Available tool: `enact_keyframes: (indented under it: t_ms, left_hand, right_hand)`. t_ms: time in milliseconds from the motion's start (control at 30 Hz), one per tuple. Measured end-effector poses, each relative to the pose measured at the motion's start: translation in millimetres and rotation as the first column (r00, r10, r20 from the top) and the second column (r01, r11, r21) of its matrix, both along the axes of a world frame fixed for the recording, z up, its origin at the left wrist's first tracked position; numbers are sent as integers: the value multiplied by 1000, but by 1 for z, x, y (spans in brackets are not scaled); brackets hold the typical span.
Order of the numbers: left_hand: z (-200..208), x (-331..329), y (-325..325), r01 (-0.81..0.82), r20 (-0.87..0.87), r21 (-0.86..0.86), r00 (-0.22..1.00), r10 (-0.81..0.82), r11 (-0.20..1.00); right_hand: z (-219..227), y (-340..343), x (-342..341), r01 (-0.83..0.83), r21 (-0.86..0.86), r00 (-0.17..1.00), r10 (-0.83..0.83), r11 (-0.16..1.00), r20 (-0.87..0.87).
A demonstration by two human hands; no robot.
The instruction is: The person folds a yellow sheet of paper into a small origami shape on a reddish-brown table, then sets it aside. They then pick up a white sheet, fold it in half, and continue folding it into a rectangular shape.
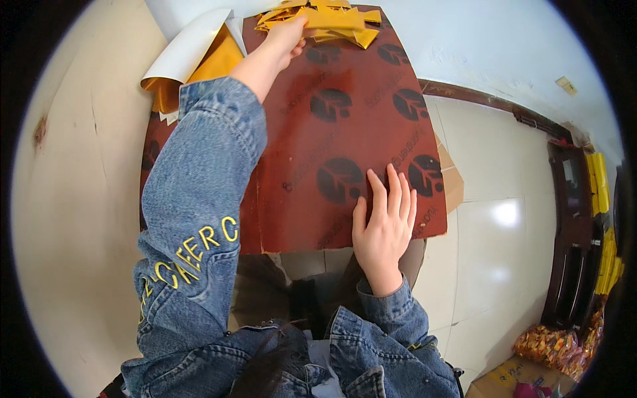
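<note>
The folded gold strips (pixel 338 20) lie in a loose, overlapping pile at the middle of the table's far edge. My left hand (pixel 286 40) reaches to the pile's left side, fingers curled and touching a strip; I cannot tell whether I am pinching it or only resting against it. A curled sheet (pixel 189 50), white on one face and gold on the other, lies at the far left corner, beside my denim sleeve (pixel 215 139). My right hand (pixel 385 229) lies palm down near the near right corner of the dark red table (pixel 285 166), fingers a little spread, holding nothing. Cardboard (pixel 452 186) shows past the right edge, above the pale tiled floor (pixel 491 232).
</note>
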State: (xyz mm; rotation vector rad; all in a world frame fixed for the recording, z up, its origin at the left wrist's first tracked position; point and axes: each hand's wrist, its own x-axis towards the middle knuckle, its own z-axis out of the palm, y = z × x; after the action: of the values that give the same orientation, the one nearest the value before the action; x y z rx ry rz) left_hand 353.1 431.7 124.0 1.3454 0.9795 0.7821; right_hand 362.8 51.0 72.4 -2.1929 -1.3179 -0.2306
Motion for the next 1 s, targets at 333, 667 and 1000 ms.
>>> enact_keyframes:
  t_ms: [333,667,1000]
  left_hand:
    - [-50,-27,58,-361,-403,473,722,562,804]
    - [39,-192,51,25,-364,828,784,503,560]
    - [-10,-269,52,183,-556,826,419,718,533]
  right_hand:
    - [0,-3,0,-11,-13,1000,10,1000,-22]
    - [0,-2,-4,-7,3,1000,7,1000,12]
    - [1,-3,-7,-16,-17,999,16,1000,43]
